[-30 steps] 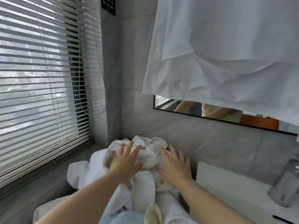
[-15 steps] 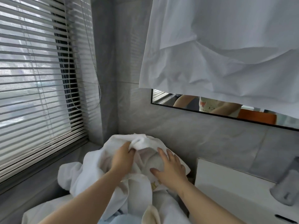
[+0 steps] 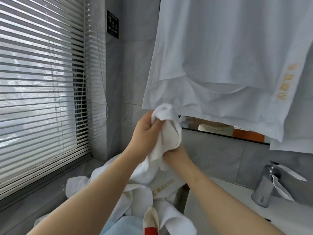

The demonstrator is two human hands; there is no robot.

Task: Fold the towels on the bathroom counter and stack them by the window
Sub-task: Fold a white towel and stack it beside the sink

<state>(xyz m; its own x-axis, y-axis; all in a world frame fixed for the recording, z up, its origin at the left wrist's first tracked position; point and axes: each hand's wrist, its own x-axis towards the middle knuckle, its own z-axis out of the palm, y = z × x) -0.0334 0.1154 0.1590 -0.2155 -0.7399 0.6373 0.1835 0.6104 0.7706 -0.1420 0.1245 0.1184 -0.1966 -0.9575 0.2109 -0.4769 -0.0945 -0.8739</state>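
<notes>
While aloft, one towel in two hands.

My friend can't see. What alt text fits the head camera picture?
The left hand and right hand hold a white towel above a rumpled towel pile on a grey counter. Window blinds are left, a white sheet hangs above, a faucet stands right.
</notes>
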